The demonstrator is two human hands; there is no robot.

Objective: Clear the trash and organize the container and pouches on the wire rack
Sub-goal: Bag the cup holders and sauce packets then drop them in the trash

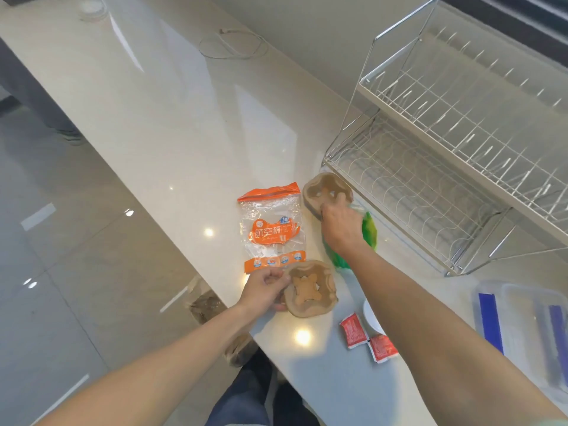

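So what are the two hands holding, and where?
The left hand pinches the near brown cup holder at its left edge. The right hand grips the far brown cup holder at its near edge.

A thin white cable (233, 44) lies curled on the shiny counter (159, 118), far back, and the grey floor (61, 241) shows beside it

Left hand (265, 291) pinches near pulp cup carrier (310, 289) at bench (172, 118) front edge. Right hand (341, 224) grips far cup carrier (326, 192) beside wire rack (455, 155), over green bag (370, 230). Orange cup bag (272, 226) between; two ketchup sachets (367, 338), lidded container (522, 318) at right.
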